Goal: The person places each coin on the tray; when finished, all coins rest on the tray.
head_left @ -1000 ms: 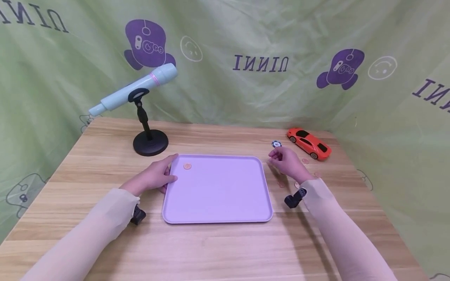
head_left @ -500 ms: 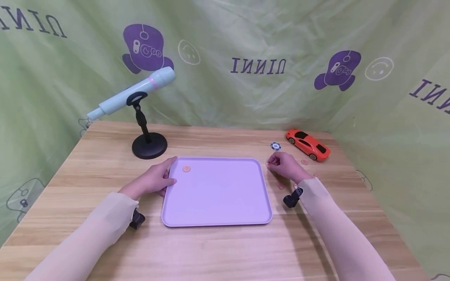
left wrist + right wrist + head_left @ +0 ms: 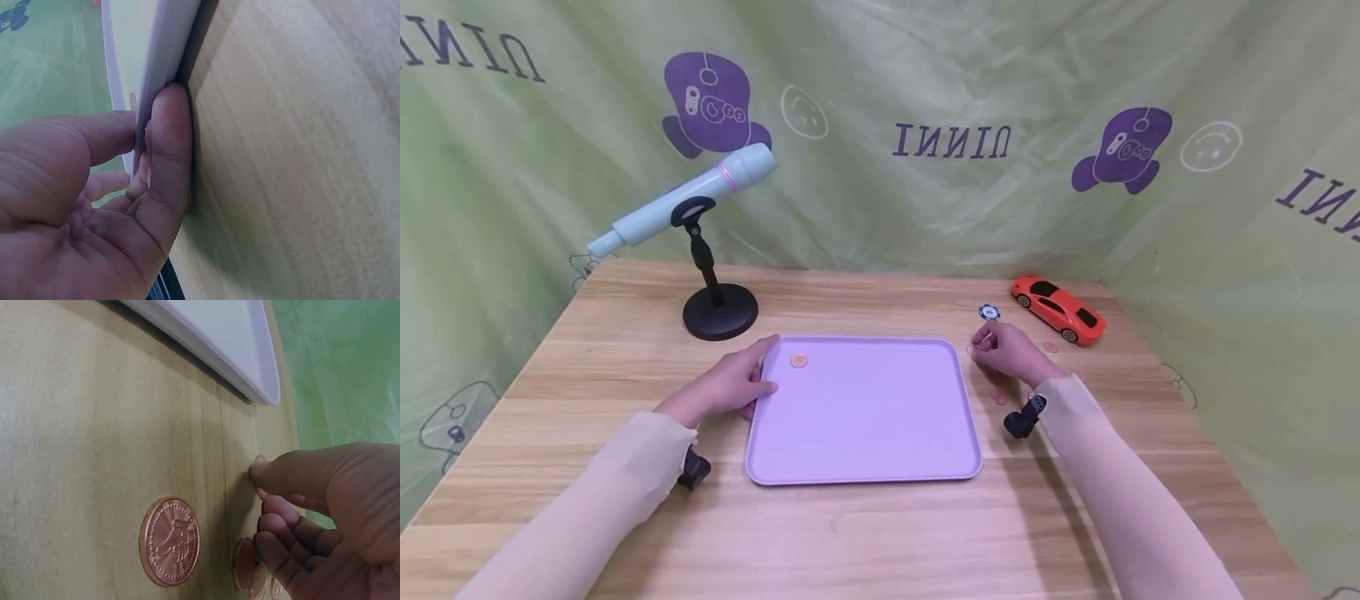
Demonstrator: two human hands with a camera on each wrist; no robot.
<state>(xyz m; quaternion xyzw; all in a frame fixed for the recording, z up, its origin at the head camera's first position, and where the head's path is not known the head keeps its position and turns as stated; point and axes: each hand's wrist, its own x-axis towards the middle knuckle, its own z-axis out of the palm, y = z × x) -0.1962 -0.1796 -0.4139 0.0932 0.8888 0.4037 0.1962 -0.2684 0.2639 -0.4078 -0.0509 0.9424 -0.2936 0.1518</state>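
At the left side of the lilac tray (image 3: 865, 408), my left hand (image 3: 730, 383) grips the rim, thumb above and fingers beneath in the left wrist view. A copper-coloured coin (image 3: 799, 361) lies in the tray's far left corner. Just right of the tray, my right hand (image 3: 1007, 350) pinches another copper coin (image 3: 260, 492) close to the table. The thumb covers much of that coin; the index fingertip is hidden. Nearby on the wood lies a coin with a thumbs-up relief (image 3: 172, 542), with several more partly behind the fingers.
A red toy car (image 3: 1060, 310) stands at the back right, beside a blue-and-white poker chip (image 3: 989, 312) and a loose coin (image 3: 1051, 347). At the back left, a black stand (image 3: 720, 311) bears a pale blue microphone-like tube (image 3: 692, 196). A green curtain (image 3: 865, 217) hangs behind.
My right hand has come down from near the poker chip to the coin beside the tray, then shifted very slightly. My left hand and the tray have stayed in place.
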